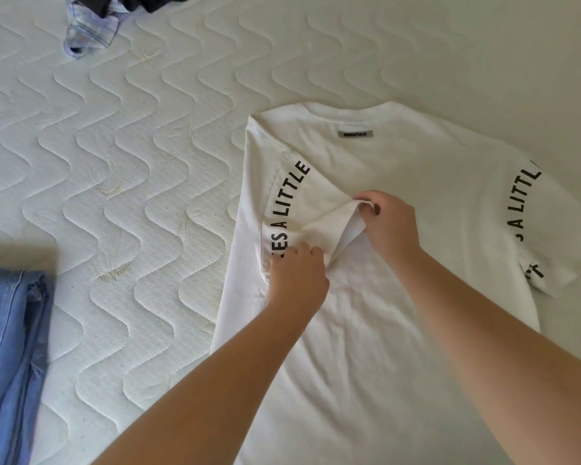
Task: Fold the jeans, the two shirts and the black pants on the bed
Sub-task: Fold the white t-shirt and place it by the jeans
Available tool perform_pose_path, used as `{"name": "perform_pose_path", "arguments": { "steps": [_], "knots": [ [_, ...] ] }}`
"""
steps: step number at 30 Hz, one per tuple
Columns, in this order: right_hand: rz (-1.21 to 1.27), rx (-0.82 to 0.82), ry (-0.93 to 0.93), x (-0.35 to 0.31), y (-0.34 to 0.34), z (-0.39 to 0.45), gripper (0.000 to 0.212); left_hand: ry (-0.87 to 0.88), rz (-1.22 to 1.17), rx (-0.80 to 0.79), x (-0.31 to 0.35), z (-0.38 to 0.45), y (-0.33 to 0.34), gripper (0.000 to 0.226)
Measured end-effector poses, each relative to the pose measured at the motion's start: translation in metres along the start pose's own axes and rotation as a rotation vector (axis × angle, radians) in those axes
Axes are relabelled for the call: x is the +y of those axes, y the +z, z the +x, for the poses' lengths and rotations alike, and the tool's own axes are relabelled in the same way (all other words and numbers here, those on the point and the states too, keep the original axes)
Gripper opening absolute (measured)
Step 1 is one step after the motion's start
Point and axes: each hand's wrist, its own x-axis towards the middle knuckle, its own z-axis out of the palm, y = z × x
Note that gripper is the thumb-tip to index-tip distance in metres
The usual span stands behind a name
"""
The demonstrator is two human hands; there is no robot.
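Both hands are pinching the folded-in sleeve of a white shirt (399, 182) lying flat under them on the bed (114, 162): left hand (297, 280) nearer, right hand (388, 223) just beyond. Jeans (10, 347) are lying far left.

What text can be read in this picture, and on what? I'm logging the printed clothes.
"ES A LITTLE": left sleeve of the white shirt, start hidden under the left hand.
"S A LITTL": right sleeve, both ends cut off.
Neck label: too small to read.
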Motion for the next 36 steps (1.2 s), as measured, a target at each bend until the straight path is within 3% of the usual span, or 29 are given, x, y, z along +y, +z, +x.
{"name": "perform_pose_path", "arguments": {
  "steps": [3, 9, 13, 15, 18, 19, 21, 23, 25, 30, 32, 36],
  "knots": [
    [0.17, 0.003, 0.025, -0.004, -0.017, 0.005, 0.053, 0.024, -0.019, 0.063, 0.005, -0.004, -0.014, 0.013],
    [0.166, 0.012, -0.019, -0.017, -0.052, 0.031, 0.033, 0.104, -0.247, 0.12, 0.027, 0.009, -0.051, 0.018],
    [0.096, -0.172, 0.191, -0.002, -0.058, 0.044, 0.05, 0.167, -0.46, 0.149, 0.024, 0.009, -0.046, 0.03],
    [0.09, -0.067, 0.287, 0.002, -0.054, 0.031, 0.053, 0.139, -0.515, 0.208, 0.008, 0.0, -0.037, 0.025],
    [0.104, 0.209, 0.333, 0.001, -0.035, -0.022, 0.032, -0.027, -0.636, 0.269, -0.029, -0.028, -0.018, 0.02],
    [0.172, 0.177, 0.369, -0.001, -0.023, -0.046, 0.023, -0.105, -0.658, 0.287, -0.044, -0.041, -0.011, 0.02],
    [0.348, -0.049, 0.48, -0.011, 0.01, -0.098, 0.012, -0.27, -0.681, 0.267, -0.069, -0.07, 0.001, 0.02],
    [0.34, -0.333, 0.526, -0.015, 0.049, -0.144, 0.023, -0.42, -0.701, 0.195, -0.089, -0.101, 0.014, 0.017],
    [0.233, -0.49, 0.511, -0.021, 0.084, -0.18, 0.034, -0.548, -0.714, 0.084, -0.103, -0.13, 0.026, 0.015],
    [0.094, -0.684, 0.543, -0.029, 0.129, -0.242, 0.049, -0.623, -0.725, -0.251, -0.108, -0.191, 0.052, 0.015],
    [0.134, -0.741, 0.518, -0.031, 0.132, -0.261, 0.041, -0.628, -0.772, -0.281, -0.104, -0.207, 0.059, 0.013],
    [0.229, -0.68, 0.422, -0.022, 0.12, -0.284, 0.027, -0.612, -0.801, -0.273, -0.102, -0.222, 0.064, 0.018]
  ]
}}
